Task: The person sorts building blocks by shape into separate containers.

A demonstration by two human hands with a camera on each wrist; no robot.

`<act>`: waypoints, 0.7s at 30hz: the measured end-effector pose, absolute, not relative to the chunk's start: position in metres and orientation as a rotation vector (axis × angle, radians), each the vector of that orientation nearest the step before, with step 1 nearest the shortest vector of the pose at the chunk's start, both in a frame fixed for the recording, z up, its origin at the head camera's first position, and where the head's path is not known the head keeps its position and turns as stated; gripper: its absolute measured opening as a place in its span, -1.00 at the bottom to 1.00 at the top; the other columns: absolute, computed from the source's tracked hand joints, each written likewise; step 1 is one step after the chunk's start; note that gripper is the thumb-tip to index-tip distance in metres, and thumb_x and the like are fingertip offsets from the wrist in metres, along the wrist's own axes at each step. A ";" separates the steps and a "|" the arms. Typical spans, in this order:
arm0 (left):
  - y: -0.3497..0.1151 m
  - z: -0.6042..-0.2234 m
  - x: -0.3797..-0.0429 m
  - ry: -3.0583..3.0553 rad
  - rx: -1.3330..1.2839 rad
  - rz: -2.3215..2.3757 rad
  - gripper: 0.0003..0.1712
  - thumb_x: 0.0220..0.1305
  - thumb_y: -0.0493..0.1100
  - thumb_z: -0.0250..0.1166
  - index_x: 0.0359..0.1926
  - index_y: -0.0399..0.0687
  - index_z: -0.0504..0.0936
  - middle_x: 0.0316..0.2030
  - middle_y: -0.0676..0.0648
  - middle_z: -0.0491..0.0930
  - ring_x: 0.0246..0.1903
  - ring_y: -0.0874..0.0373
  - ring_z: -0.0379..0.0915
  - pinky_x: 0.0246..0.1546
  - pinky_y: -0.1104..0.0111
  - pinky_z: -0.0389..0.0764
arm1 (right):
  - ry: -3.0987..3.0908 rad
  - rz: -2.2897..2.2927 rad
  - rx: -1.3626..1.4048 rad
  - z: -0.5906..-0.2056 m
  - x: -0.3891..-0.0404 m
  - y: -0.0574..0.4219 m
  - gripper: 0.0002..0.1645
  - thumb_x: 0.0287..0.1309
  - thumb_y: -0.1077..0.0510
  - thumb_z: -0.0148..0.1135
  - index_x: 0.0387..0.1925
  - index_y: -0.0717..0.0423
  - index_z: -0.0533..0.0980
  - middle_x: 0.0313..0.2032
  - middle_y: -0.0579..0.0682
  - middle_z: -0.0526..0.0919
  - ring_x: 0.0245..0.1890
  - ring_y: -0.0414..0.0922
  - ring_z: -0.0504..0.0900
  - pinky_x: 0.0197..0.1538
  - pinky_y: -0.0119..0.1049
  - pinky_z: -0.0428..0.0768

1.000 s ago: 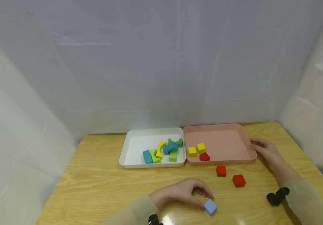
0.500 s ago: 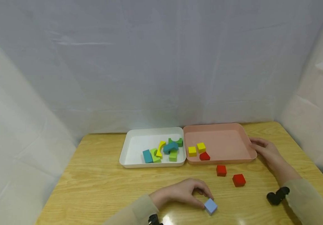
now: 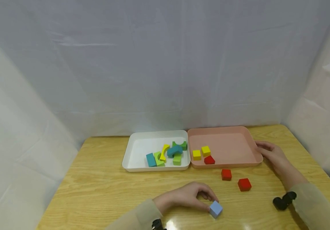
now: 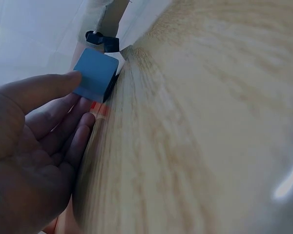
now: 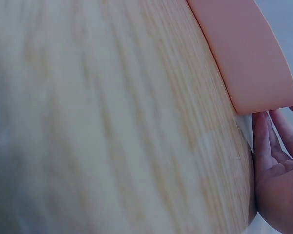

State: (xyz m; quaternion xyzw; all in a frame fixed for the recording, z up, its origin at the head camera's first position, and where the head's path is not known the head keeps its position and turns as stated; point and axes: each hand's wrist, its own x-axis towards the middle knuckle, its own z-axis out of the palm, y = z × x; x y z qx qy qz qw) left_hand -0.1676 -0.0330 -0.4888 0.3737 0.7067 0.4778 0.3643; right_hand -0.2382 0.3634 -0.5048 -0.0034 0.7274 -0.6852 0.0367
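A light blue cube (image 3: 216,209) is near the table's front, pinched at its left side by the thumb and fingers of my left hand (image 3: 186,196). The left wrist view shows the thumb against one face of the cube (image 4: 95,74); the fingers behind it are partly hidden. Whether the cube touches the table I cannot tell. My right hand (image 3: 275,158) touches the right end of the pink tray (image 3: 231,145) with extended fingers. Inside that tray, at its left end, lie two yellow cubes (image 3: 196,155) and a red angular block (image 3: 209,160).
Beside the pink tray, on its left, stands a white tray (image 3: 137,148) with several yellow, green and teal blocks. Two red blocks (image 3: 244,184) lie on the wooden table (image 3: 101,191) in front of the pink tray. Pale sheeting (image 3: 165,64) hangs behind and at both sides.
The blue cube has shifted slightly upward in the head view, at my left fingertips. My right hand, the trays and the other blocks keep their places.
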 end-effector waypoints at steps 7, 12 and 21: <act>-0.033 -0.489 -0.167 1.821 0.934 1.245 -0.65 0.38 -0.30 0.43 0.16 -0.20 0.73 0.12 -0.06 0.75 -0.04 0.50 0.55 0.12 0.59 0.59 | 2.200 -2.128 0.000 -0.506 -0.239 0.363 -0.63 0.52 0.22 0.23 -0.07 -0.44 0.66 -0.17 -0.53 0.73 -0.16 -0.53 0.68 -0.10 -0.65 0.64; -0.033 -0.491 -0.168 1.811 0.897 1.274 -0.65 0.38 -0.30 0.43 0.16 -0.19 0.73 0.09 -0.03 0.77 -0.04 0.45 0.58 0.09 0.58 0.61 | 2.190 -2.140 -0.001 -0.505 -0.238 0.363 -0.61 0.52 0.24 0.23 -0.08 -0.45 0.66 -0.18 -0.52 0.73 -0.16 -0.53 0.68 -0.11 -0.65 0.64; -0.033 -0.492 -0.170 1.788 0.838 1.299 -0.60 0.40 -0.32 0.39 0.22 -0.27 0.68 0.13 -0.06 0.75 -0.07 0.50 0.59 0.11 0.56 0.63 | 2.243 -2.091 0.013 -0.506 -0.239 0.364 -0.65 0.51 0.20 0.25 -0.05 -0.44 0.65 -0.18 -0.55 0.72 -0.16 -0.54 0.66 -0.09 -0.67 0.62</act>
